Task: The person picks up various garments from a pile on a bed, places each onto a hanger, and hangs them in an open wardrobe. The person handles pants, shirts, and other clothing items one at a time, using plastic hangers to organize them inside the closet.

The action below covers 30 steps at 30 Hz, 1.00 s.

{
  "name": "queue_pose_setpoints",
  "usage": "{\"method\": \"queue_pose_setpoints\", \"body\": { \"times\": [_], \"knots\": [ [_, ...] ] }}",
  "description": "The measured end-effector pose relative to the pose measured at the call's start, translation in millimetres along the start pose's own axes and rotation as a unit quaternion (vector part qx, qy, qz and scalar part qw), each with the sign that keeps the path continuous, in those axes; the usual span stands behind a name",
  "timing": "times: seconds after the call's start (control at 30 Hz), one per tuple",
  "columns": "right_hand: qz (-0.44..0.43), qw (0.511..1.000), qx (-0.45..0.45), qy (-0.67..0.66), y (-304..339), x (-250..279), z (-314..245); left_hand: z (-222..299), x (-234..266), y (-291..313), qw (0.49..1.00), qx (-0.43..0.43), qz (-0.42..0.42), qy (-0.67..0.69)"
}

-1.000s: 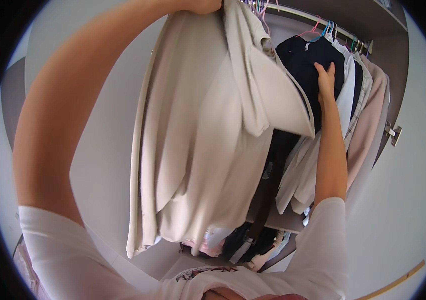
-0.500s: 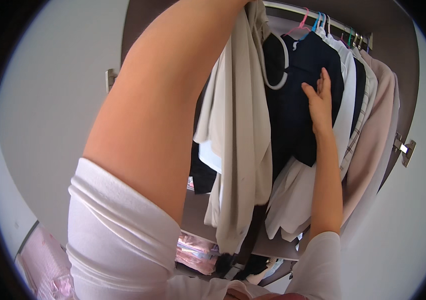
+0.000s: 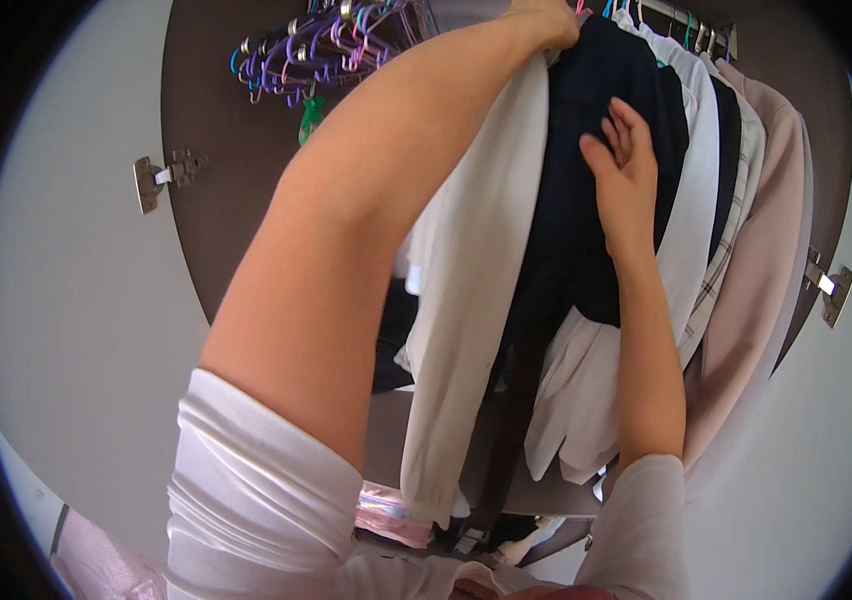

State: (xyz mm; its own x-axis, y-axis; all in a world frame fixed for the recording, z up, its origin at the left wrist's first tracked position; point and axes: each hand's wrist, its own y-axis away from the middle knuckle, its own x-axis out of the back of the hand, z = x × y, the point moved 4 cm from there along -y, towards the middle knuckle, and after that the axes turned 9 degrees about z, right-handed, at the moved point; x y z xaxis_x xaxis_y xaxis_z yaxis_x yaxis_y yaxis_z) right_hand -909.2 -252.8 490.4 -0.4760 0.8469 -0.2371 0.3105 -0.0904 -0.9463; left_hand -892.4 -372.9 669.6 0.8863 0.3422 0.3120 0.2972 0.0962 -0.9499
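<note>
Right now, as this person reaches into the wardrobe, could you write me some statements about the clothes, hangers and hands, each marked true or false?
1. The left hand is up at the top of the long beige fabric garment. True.
2. The right hand is clenched into a fist. False: it is open, thumb apart from the fingers, in front of the dark navy garment.
3. The dusty-pink long-sleeved coat hangs to the right of the pale checked garment. True.
4. The purple plastic hangers are bunched at the upper right. False: they are at the upper left.
</note>
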Motion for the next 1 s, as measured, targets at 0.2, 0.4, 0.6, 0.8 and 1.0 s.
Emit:
{"method": "queue_pose_setpoints", "body": {
  "times": [0.2,0.4,0.6,0.8,1.0],
  "knots": [
    [0.044,0.985,0.162,0.027,-43.9,-21.8,-38.2,2.8,-3.1,75.2,0.968,0.091,0.13,0.197],
    [-0.099,0.792,0.293,0.526,-102.6,-98.5,-77.0,-93.3,-79.0,170.5,0.843,0.268,0.041,0.464],
    [-0.154,0.713,0.206,0.652,-117.9,-146.0,-72.5,-121.0,-177.3,162.9,0.827,0.226,0.022,0.515],
    [-0.225,0.551,0.385,0.705,-131.4,-107.7,-15.8,-24.4,-214.9,147.6,0.868,0.038,-0.075,0.49],
    [-0.196,0.488,0.236,0.817,-137.6,-51.8,-11.8,40.8,-204.4,162.3,0.769,0.134,-0.174,0.601]
  ]
}}
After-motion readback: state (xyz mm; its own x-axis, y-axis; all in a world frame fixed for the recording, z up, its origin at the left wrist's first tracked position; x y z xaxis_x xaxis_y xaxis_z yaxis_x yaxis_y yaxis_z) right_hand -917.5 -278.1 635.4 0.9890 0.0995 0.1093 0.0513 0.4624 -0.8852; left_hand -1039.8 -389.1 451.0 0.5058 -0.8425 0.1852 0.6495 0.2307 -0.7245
